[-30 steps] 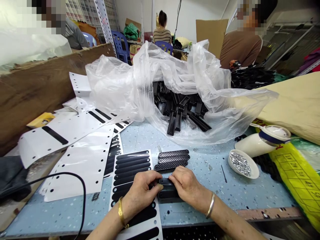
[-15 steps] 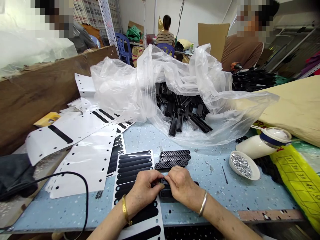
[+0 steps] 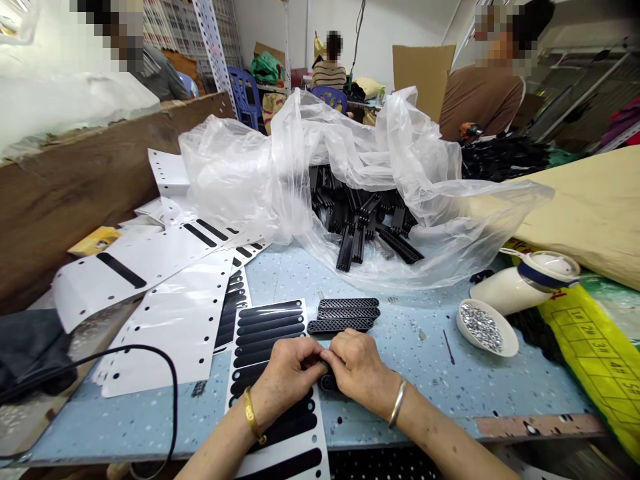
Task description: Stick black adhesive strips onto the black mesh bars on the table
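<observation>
Left hand [image 3: 287,377] and right hand [image 3: 356,365] both pinch a black strip [image 3: 327,381] (mostly hidden) near the desk's [image 3: 440,393] front edge, touching the sticker sheet [image 3: 273,333]. Three meshed strips [image 3: 345,315] lie just beyond.

Small assembly workshop, shared worktable [image 3: 430,373], plastic bag of black parts [image 3: 370,220], sticker sheets [image 3: 165,320], metal racking [image 3: 213,40], co-workers seated nearby

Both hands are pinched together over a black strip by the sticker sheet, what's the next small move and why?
Probably press the piece flat. The left hand and right hand meet over a black strip beside the sticker sheet, with three grille pieces lined up just beyond, so smoothing it down seems likeliest.
</observation>
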`<state>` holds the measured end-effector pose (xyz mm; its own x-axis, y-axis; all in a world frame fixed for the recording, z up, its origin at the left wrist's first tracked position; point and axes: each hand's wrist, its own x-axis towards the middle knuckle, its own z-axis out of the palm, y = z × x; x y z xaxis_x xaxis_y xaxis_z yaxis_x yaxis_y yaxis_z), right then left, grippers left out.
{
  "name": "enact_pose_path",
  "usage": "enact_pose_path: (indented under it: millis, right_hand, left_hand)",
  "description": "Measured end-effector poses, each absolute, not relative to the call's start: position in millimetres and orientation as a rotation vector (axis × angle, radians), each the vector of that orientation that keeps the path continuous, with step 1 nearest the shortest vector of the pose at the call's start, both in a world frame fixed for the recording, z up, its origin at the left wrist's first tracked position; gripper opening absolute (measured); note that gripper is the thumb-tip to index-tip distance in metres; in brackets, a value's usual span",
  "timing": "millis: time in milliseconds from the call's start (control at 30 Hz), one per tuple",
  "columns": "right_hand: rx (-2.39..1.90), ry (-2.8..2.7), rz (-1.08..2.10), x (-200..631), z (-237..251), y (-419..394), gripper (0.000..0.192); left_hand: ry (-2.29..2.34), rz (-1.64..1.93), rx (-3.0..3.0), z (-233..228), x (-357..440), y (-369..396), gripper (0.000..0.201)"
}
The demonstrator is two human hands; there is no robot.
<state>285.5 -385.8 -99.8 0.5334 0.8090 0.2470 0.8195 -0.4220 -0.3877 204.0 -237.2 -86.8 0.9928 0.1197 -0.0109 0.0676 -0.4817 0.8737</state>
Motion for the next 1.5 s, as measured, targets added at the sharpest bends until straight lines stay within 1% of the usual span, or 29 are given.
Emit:
enact_pose_path:
  millis: [133, 267, 367, 500, 633, 800, 867, 933, 1000, 1033, 1067, 1100, 1133, 1200, 1267, 1367, 1433, 1500]
  right_hand:
    - [-2.261, -1.374, -0.091, 287.1, -93.7, -385.7, 0.028]
    - [-2.175, -1.222, 0.030, 300.7, -70.8, -405.0, 0.033]
    - [-2.112, -1.001, 0.124, 312.8, -60.0, -428.8, 0.029]
    - [-2.086, -0.806, 0.264, 311.5, -69.7, -449.1, 0.020]
    - [-2.045, -0.781, 0.308, 298.9, -89.0, -446.7, 0.015]
    - [-2.041, -0.930, 0.217, 299.4, -97.6, -439.7, 0.029]
    - [-2.052, -1.033, 0.174, 302.6, -96.3, -440.9, 0.033]
    - [-2.047, -1.140, 0.108, 304.7, -92.4, -444.5, 0.031]
    - [-2.022, -1.215, -0.042, 303.6, -85.2, -449.9, 0.019]
    - [-1.998, -1.230, -0.142, 301.0, -80.5, -453.0, 0.012]
    - [-1.977, -1.234, -0.232, 296.6, -75.2, -456.0, 0.014]
    - [-1.957, -1.238, -0.294, 290.2, -69.7, -458.7, 0.020]
    - [-1.931, -1.247, -0.333, 281.7, -64.4, -460.6, 0.025]
    - [-1.861, -1.304, -0.323, 259.9, -56.4, -460.2, 0.031]
    - [-1.749, -1.413, -0.194, 235.6, -54.4, -451.7, 0.031]
    - [-1.576, -1.501, -0.063, 205.5, -63.7, -424.0, 0.027]
    - [-1.574, -1.495, -0.032, 193.1, -74.8, -400.4, 0.027]
    - [-1.633, -1.499, -0.028, 185.3, -86.1, -379.4, 0.027]
  left_hand:
    - [0.133, 0.051, 2.052, -89.9, 205.0, -237.7, 0.021]
    - [0.148, 0.024, 2.009, -89.1, 204.7, -237.6, 0.018]
    - [0.164, 0.003, 1.972, -86.2, 204.7, -238.0, 0.015]
    - [0.186, -0.023, 1.990, -82.6, 205.4, -237.8, 0.014]
    - [0.183, -0.038, 2.019, -80.3, 205.1, -237.2, 0.010]
    - [0.159, -0.040, 2.075, -77.3, 205.5, -238.7, 0.008]
    - [0.125, -0.064, 2.112, -71.2, 204.8, -237.6, 0.013]
    - [0.111, -0.039, 2.119, -59.8, 200.0, -232.4, 0.022]
    - [0.172, 0.087, 2.102, -45.0, 187.2, -222.4, 0.028]
    - [0.235, 0.168, 2.104, -37.9, 176.9, -216.3, 0.027]
    - [0.317, 0.240, 2.120, -32.2, 163.6, -210.3, 0.022]
    - [0.409, 0.295, 2.148, -28.8, 147.6, -205.0, 0.016]
    - [0.505, 0.323, 2.186, -28.2, 129.4, -201.0, 0.016]
    - [0.696, 0.340, 2.238, -36.3, 89.9, -198.2, 0.033]
    - [0.845, 0.322, 2.197, -53.5, 53.5, -203.0, 0.042]
    - [0.964, 0.187, 1.992, -80.1, 20.8, -219.2, 0.041]
    - [0.933, 0.129, 1.697, -90.3, 16.8, -230.9, 0.037]
    - [0.890, 0.153, 1.324, -93.9, 22.0, -240.4, 0.033]
